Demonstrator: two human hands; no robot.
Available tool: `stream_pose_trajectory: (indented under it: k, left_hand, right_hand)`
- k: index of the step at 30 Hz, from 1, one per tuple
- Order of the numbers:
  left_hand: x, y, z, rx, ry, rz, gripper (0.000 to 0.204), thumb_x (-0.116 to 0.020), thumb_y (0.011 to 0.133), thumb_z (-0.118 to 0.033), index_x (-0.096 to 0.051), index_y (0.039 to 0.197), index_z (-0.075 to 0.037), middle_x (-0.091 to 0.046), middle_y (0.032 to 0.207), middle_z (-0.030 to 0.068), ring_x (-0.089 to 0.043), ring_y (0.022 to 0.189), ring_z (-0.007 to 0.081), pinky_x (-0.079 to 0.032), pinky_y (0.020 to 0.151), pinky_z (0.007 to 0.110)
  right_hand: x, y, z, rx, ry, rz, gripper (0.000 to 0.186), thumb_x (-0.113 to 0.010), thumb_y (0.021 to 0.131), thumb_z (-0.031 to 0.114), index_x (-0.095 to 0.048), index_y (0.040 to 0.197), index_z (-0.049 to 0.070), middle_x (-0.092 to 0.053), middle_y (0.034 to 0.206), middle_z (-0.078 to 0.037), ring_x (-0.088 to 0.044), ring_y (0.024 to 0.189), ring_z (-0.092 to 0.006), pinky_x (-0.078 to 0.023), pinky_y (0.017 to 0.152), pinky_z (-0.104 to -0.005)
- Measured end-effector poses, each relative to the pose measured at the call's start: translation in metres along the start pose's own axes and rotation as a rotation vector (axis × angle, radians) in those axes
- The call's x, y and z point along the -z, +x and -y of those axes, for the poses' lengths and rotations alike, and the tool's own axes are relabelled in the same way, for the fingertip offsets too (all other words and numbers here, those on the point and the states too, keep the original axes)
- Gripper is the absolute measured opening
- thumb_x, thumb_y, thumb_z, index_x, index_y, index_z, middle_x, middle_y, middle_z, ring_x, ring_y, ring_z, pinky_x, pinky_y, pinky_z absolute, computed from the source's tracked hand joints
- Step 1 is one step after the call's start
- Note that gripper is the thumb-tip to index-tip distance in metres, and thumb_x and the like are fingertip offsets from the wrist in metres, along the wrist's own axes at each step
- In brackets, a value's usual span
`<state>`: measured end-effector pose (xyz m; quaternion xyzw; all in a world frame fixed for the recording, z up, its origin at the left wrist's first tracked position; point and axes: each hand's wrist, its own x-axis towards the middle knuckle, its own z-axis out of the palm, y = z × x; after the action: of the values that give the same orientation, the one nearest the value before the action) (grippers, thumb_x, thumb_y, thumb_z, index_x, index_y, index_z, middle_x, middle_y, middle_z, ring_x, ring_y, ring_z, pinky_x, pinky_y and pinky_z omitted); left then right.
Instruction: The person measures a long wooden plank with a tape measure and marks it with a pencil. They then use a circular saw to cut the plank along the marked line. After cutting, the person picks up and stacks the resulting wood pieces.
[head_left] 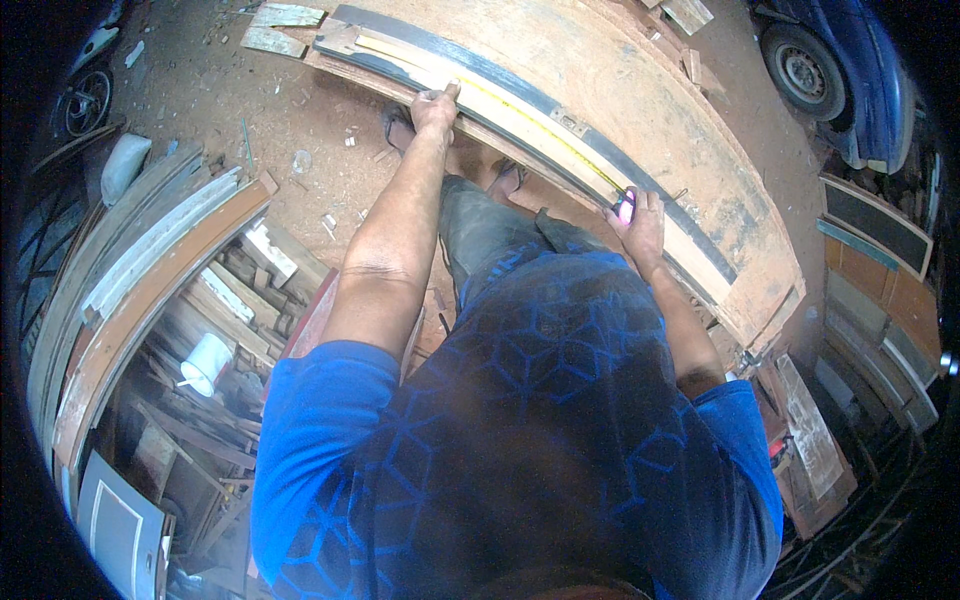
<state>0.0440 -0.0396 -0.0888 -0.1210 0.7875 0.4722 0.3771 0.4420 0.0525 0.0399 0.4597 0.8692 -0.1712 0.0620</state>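
A yellow tape measure blade lies stretched along a long pale wooden board on the workbench. My right hand is closed around the pink and black tape measure case at the blade's right end. Farther left, my left hand grips the board's near edge. Its thumb rests on top, close to the blade, and its other fingers are curled and partly hidden. Dark strips run along both long sides of the pale board, and a metal plate sits on the far one.
The wide, dusty wooden workbench spans the area before me. Stacked planks and a white bucket are at left. A blue vehicle stands at far right, above leaning panels. Wood scraps litter the dirt floor.
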Motion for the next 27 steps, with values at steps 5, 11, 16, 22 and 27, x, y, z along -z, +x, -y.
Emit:
stream_pose_trajectory:
  k: [5,11,16,22,27]
  left_hand:
    - [0.003,-0.015,-0.013,0.020,-0.012,0.007,0.040,-0.082,0.083,-0.033,-0.064,0.098,-0.001,-0.068,0.090,0.0094,-0.061,0.078,0.0181,-0.050,0.073,0.033]
    - [0.002,-0.011,-0.007,0.001,-0.009,-0.004,0.040,-0.081,0.084,-0.036,-0.065,0.098,-0.001,-0.069,0.088,0.0084,-0.061,0.074,0.0169,-0.050,0.070,0.033]
    - [0.002,0.001,0.002,-0.001,-0.041,0.014,0.039,-0.082,0.083,-0.035,-0.066,0.095,-0.002,-0.067,0.085,0.0070,-0.058,0.071,0.0158,-0.049,0.067,0.032]
    - [-0.001,-0.003,0.000,-0.005,-0.056,-0.004,0.039,-0.082,0.084,-0.034,-0.066,0.095,-0.001,-0.068,0.087,0.0086,-0.060,0.073,0.0170,-0.050,0.069,0.033]
    - [0.000,-0.002,-0.001,0.002,-0.058,0.012,0.041,-0.081,0.084,-0.034,-0.066,0.099,0.001,-0.070,0.092,0.0119,-0.062,0.078,0.0196,-0.051,0.074,0.035]
  right_hand:
    - [0.001,0.000,0.000,-0.004,-0.026,0.014,0.063,-0.084,0.073,0.036,-0.059,0.122,0.006,-0.056,0.113,-0.018,-0.054,0.108,-0.0371,-0.045,0.095,-0.0473]
    - [0.002,0.002,0.003,-0.024,-0.029,0.031,0.063,-0.084,0.072,0.036,-0.059,0.122,0.007,-0.055,0.113,-0.017,-0.054,0.108,-0.0369,-0.045,0.095,-0.0472]
    - [0.003,0.002,0.005,-0.027,-0.033,0.035,0.063,-0.084,0.071,0.037,-0.059,0.121,0.007,-0.055,0.114,-0.017,-0.054,0.107,-0.0368,-0.045,0.095,-0.0471]
    - [0.001,0.003,0.002,-0.016,-0.051,0.028,0.063,-0.084,0.071,0.037,-0.059,0.120,0.007,-0.055,0.111,-0.017,-0.054,0.106,-0.0370,-0.045,0.095,-0.0474]
    - [-0.001,0.003,0.000,-0.007,-0.071,0.017,0.062,-0.085,0.070,0.037,-0.060,0.119,0.007,-0.055,0.110,-0.017,-0.054,0.104,-0.0369,-0.045,0.093,-0.0477]
